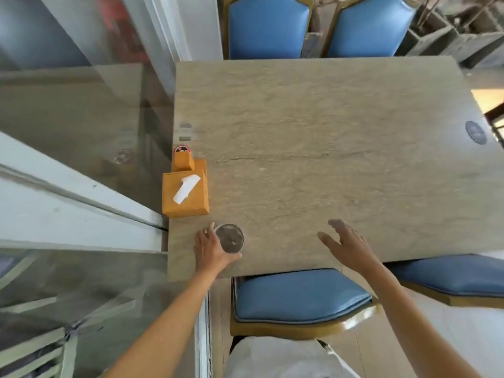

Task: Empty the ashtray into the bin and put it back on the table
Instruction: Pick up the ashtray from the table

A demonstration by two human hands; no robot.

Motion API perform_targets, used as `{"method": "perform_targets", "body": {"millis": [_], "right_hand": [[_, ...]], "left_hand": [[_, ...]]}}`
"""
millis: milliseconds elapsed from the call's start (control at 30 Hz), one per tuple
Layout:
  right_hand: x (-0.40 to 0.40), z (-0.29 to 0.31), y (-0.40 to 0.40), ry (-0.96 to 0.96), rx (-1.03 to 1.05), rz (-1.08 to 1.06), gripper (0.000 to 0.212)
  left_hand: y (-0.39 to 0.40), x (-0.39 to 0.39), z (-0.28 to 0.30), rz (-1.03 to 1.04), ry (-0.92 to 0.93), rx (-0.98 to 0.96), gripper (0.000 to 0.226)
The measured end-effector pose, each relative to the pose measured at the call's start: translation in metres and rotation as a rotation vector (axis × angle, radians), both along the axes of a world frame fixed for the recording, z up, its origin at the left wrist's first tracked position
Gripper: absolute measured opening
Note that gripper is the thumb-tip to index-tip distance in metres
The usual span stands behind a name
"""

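Observation:
A round glass ashtray (230, 238) with dark ash in it stands on the beige stone table (327, 132) near its front left corner. My left hand (211, 248) curls around the ashtray's left and near side, thumb below it and fingers above, touching its rim. My right hand (347, 245) hovers over the table's front edge to the right, fingers spread, holding nothing. No bin is in view.
An orange tissue box (186, 193) with a small orange holder (183, 159) behind it sits at the table's left edge, just beyond the ashtray. Blue padded chairs stand at the near side (300, 298) and far side (268, 25). A glass wall runs along the left.

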State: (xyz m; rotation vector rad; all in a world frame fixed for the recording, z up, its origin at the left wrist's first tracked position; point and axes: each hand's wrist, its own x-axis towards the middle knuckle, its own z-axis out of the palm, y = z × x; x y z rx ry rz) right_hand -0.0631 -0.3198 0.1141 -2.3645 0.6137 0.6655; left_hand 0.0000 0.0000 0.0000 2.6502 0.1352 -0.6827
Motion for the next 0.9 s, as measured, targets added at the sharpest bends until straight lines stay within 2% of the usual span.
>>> {"method": "perform_targets", "body": {"millis": [367, 500, 667, 767, 900], "right_hand": [[0.000, 0.004, 0.020, 0.027, 0.026, -0.064, 0.063], [-0.010, 0.006, 0.019, 0.022, 0.079, -0.101, 0.062], [-0.022, 0.013, 0.019, -0.059, 0.122, -0.094, 0.058], [-0.041, 0.020, 0.006, -0.161, 0.246, -0.167, 0.051], [-0.075, 0.036, -0.017, -0.305, 0.519, -0.335, 0.036]], "left_hand": [[0.000, 0.009, -0.007, -0.155, -0.054, 0.009, 0.113], [-0.007, 0.006, 0.008, -0.088, -0.066, -0.116, 0.111], [-0.027, -0.003, 0.051, -0.173, -0.104, -0.271, 0.112], [-0.060, -0.024, 0.088, -0.292, -0.154, -0.348, 0.111], [-0.117, -0.059, 0.134, -0.400, -0.217, -0.438, 0.120]]}}
